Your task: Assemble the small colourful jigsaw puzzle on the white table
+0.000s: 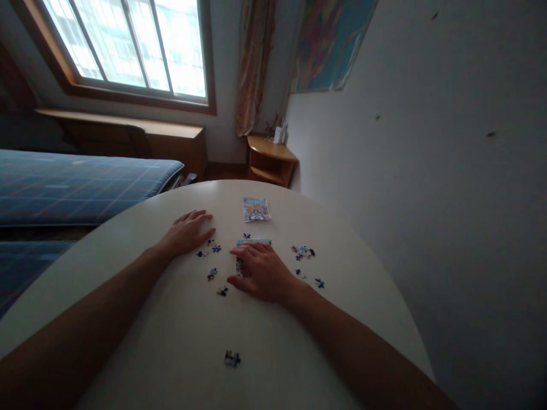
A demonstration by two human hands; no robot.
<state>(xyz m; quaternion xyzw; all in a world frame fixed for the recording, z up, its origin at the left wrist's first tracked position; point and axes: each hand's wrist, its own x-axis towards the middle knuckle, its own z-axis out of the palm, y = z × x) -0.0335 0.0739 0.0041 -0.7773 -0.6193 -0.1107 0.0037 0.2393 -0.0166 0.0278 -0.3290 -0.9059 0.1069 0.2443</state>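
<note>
1. The left hand (188,232) lies flat and empty on the desk (171,341), apparently bracing, just beside loose puzzle pieces (212,274).
2. The right hand (261,271) rests open, palm down, over the joined puzzle patch (256,242), likely steadying it.
3. Scattered pieces (303,251) lie spread to the right, within reach. The picture card (256,209) lies farther off.

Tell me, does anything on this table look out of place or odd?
Nothing looks spilled or damaged. One jigsaw piece lies alone on the table, nearer the person, well apart from the loose pieces scattered around the left hand and right hand.
</note>
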